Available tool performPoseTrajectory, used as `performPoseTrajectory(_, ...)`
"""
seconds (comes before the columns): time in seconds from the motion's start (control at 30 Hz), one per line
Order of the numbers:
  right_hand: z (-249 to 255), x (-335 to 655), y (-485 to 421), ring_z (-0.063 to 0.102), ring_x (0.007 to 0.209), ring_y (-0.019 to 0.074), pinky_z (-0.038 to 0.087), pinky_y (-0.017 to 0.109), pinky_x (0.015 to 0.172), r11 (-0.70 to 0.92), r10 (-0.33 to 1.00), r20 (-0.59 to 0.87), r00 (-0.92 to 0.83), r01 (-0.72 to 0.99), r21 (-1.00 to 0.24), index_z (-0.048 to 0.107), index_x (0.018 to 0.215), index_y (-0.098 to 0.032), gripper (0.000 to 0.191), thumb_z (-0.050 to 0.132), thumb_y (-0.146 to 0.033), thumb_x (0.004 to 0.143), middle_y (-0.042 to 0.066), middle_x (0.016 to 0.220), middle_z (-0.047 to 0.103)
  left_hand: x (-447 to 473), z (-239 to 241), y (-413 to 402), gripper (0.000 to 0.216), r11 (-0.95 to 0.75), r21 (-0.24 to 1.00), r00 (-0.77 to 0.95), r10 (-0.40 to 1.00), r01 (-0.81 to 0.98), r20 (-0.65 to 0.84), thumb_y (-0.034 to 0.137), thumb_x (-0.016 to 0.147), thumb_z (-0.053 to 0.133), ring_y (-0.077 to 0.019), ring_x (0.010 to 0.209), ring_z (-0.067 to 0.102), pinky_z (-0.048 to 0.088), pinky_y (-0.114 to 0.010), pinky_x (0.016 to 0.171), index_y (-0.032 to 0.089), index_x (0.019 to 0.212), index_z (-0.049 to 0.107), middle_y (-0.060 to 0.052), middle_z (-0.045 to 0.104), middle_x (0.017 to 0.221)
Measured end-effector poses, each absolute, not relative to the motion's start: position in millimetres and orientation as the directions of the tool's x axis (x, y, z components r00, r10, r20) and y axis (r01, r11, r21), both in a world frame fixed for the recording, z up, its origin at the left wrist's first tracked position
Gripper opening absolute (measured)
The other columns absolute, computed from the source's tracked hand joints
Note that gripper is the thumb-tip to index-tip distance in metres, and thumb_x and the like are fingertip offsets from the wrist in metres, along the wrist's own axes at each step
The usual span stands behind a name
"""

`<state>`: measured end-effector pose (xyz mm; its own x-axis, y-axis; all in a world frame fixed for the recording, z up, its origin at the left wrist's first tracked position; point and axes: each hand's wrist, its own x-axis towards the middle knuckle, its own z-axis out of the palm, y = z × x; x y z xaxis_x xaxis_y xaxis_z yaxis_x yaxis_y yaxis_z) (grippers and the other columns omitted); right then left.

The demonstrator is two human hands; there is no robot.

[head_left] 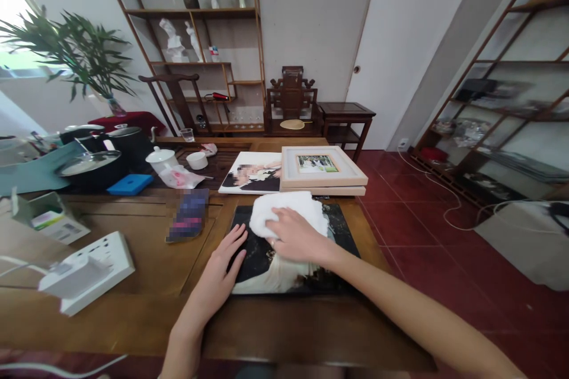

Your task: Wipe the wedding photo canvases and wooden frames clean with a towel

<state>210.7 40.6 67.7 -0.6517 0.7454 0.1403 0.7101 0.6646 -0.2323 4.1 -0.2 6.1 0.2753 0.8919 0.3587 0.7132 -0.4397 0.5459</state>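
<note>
A dark photo panel [249,272] with a pale dress pictured on it lies flat near the front edge of the wooden table. My right hand [296,234] grips a folded white cloth [284,207] and presses it onto the upper middle of the panel. The cloth and hand hide part of the picture. On the panel's left edge rests my left hand [225,263], fingers stretched out, holding nothing. Just behind the panel are a white-edged photo print [253,174] and a stack of light wooden picture frames [326,174].
To the left are a white power strip [95,272], an open box [53,219], a blue box [130,184], a lidded pan [91,166] and a white lidded bowl [160,158]. A wooden chair [292,98] stands behind the table. A cable [433,174] runs over the red floor tiles.
</note>
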Motion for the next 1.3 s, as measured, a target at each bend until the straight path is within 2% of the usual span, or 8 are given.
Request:
performPoseTrajectory(0.17,77,175,71,0.055,0.107,0.0282,0.042,0.04,0.088,0.736,0.675,0.154,-0.721,0.647,-0.2,0.065,0.101,-0.016,0.026,0.048,-0.021,0.082,0.014,0.105,0.066,3,5,0,0.036,-0.401,0.542,0.239,0.907,0.739,0.347,0.03,0.091,0.042,-0.0247,0.13,0.043,0.035,-0.045,0.108,0.019,0.121,0.058,-0.011,0.052,0.137)
performPoseTrajectory(0.37,71,177,68,0.054,0.111,0.0292,0.041,0.042,0.092,0.755,0.655,0.181,-0.734,0.624,-0.203,0.065,0.101,-0.013,0.027,0.048,-0.019,0.081,0.017,0.106,0.066,4,5,-1,0.037,-0.387,0.546,0.223,0.912,0.743,0.344,0.031,0.091,0.042,-0.0248,0.13,0.044,0.035,-0.044,0.107,0.018,0.122,0.058,-0.011,0.053,0.136)
performPoseTrajectory(0.7,46,307,33,0.035,0.133,0.0259,0.024,0.048,0.111,0.616,0.788,0.21,-0.579,0.745,-0.256,0.064,0.097,-0.012,0.023,0.046,-0.013,0.084,0.018,0.126,0.058,4,6,1,0.038,-0.42,0.548,0.267,0.902,0.723,0.34,0.03,0.093,0.041,-0.0222,0.135,0.036,0.03,-0.045,0.11,0.017,0.127,0.053,-0.009,0.047,0.142)
performPoseTrajectory(0.83,45,317,-5,0.028,0.136,0.029,0.018,0.054,0.112,0.578,0.816,0.188,-0.547,0.768,-0.274,0.066,0.082,-0.015,0.02,0.049,-0.008,0.074,0.016,0.139,0.047,4,7,1,0.039,-0.422,0.544,0.267,0.901,0.725,0.342,0.03,0.093,0.041,-0.0219,0.135,0.036,0.029,-0.045,0.111,0.016,0.127,0.053,-0.01,0.047,0.141)
performPoseTrajectory(1.0,50,297,-67,0.02,0.138,0.0353,0.011,0.059,0.111,0.688,0.688,0.029,-0.725,0.639,-0.342,0.071,0.076,-0.018,0.017,0.058,-0.014,0.066,0.008,0.148,0.033,4,8,1,0.039,-0.431,0.54,0.275,0.897,0.723,0.347,0.029,0.093,0.041,-0.0217,0.134,0.037,0.03,-0.044,0.11,0.016,0.127,0.053,-0.01,0.048,0.141)
performPoseTrajectory(1.1,59,298,-75,0.024,0.137,0.0331,0.015,0.055,0.112,0.726,0.599,-0.028,-0.8,0.557,-0.403,0.072,0.088,-0.019,0.023,0.06,-0.016,0.068,0.007,0.147,0.036,4,8,0,0.039,-0.437,0.541,0.275,0.893,0.718,0.356,0.03,0.092,0.043,-0.0226,0.134,0.037,0.031,-0.044,0.11,0.016,0.126,0.054,-0.01,0.049,0.14)
performPoseTrajectory(1.2,68,311,-55,0.029,0.136,0.0262,0.019,0.047,0.113,0.648,0.689,-0.011,-0.724,0.623,-0.438,0.069,0.099,-0.018,0.031,0.057,-0.013,0.07,0.008,0.144,0.041,4,8,1,0.038,-0.437,0.541,0.275,0.893,0.719,0.356,0.03,0.092,0.044,-0.0232,0.134,0.038,0.032,-0.044,0.109,0.016,0.125,0.055,-0.01,0.049,0.14)
performPoseTrajectory(1.3,68,323,-20,0.034,0.134,0.0271,0.024,0.045,0.112,0.608,0.771,0.063,-0.633,0.704,-0.367,0.069,0.092,-0.014,0.021,0.055,-0.013,0.076,0.015,0.14,0.045,5,9,1,0.038,-0.434,0.538,0.277,0.895,0.723,0.35,0.03,0.092,0.043,-0.0231,0.133,0.038,0.032,-0.045,0.109,0.016,0.125,0.055,-0.01,0.049,0.14)
